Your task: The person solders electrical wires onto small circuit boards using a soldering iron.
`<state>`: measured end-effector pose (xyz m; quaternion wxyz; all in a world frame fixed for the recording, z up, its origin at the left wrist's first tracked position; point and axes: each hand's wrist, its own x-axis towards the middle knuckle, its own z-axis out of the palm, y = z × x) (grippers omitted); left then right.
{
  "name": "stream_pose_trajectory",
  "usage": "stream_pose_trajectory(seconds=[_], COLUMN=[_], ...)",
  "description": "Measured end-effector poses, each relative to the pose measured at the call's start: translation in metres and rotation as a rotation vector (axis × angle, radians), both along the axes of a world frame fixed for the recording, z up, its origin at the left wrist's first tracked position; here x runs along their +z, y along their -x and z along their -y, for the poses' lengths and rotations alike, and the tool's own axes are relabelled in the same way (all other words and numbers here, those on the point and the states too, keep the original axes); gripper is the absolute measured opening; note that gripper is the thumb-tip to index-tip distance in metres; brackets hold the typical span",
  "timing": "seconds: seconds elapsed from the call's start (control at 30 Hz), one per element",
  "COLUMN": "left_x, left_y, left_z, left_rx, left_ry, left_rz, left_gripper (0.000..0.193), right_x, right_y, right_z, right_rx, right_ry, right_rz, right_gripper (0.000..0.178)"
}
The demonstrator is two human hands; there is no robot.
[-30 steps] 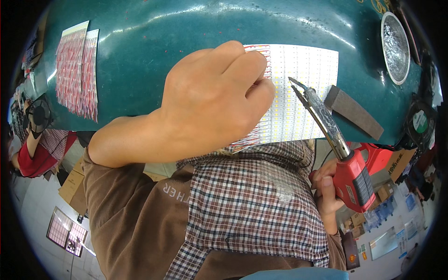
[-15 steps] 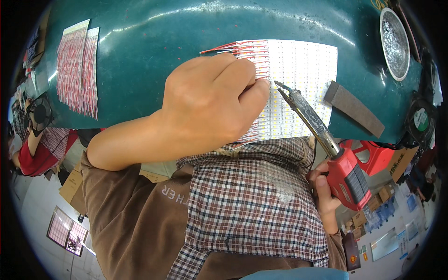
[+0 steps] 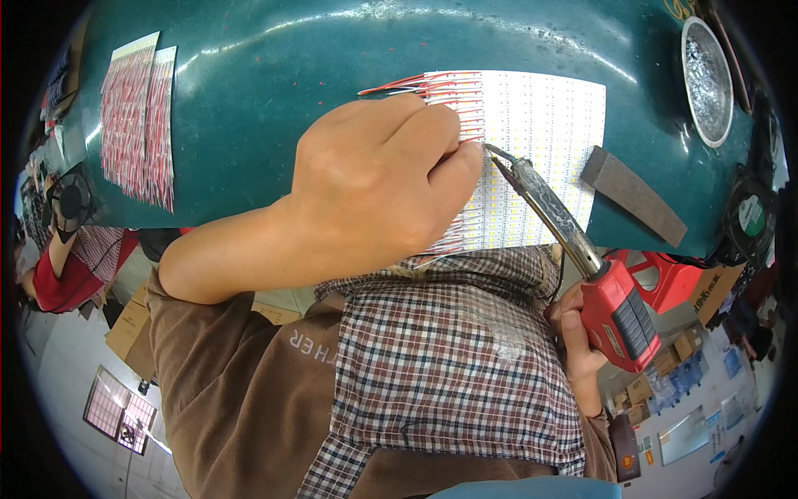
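Note:
A white panel of LED strips (image 3: 540, 133) lies on the dark green table (image 3: 266, 100), with thin red wires (image 3: 407, 83) sticking out along its left edge. My left hand (image 3: 378, 187) rests over that left edge, fingers curled and pinching at the wires next to the panel. My right hand (image 3: 578, 341) grips the red handle of a soldering iron (image 3: 573, 249). The iron's tip touches the panel right beside my left fingertips.
A dark grey rectangular pad (image 3: 632, 195) lies just right of the panel. A round metal dish (image 3: 706, 79) sits at the far right, a small fan (image 3: 752, 216) below it. Finished panels with red wires (image 3: 137, 116) lie far left. Another person in red (image 3: 58, 266) works at the left.
The iron's tip has swung left across the panel until it meets my left fingertips. My left hand has slid slightly down and left, uncovering red wires at the panel's top.

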<state>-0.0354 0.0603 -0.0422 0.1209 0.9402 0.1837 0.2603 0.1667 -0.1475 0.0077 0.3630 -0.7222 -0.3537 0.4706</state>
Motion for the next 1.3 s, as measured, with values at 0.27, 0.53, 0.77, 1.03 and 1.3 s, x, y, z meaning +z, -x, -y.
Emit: stream_pose_trajectory(seconds=[0.27,0.53,0.77,1.03,1.3], left_x=[-0.001,-0.001,-0.002,-0.002,-0.002], left_y=[-0.001,-0.001,-0.005,-0.002,-0.005], left_z=[0.0,0.002,-0.001,0.006,0.006], left_rx=[-0.001,0.013,0.012,0.035,0.046], left_ry=[0.003,-0.004,-0.008,0.03,0.029], left_rz=[0.015,0.004,0.082,0.027,0.036], left_gripper=[0.034,0.033,0.032,0.032,0.032], right_x=[-0.001,-0.002,0.0,0.002,0.003], right_y=[0.0,-0.004,-0.002,-0.008,-0.008], right_z=[0.004,0.004,0.015,0.012,0.009], right_rx=[-0.034,-0.001,-0.076,0.016,0.051], right_ry=[0.002,-0.032,0.0,0.021,0.036], right_rz=[0.023,0.006,-0.015,-0.026,-0.069], right_gripper=[0.021,0.021,0.028,0.016,0.009])
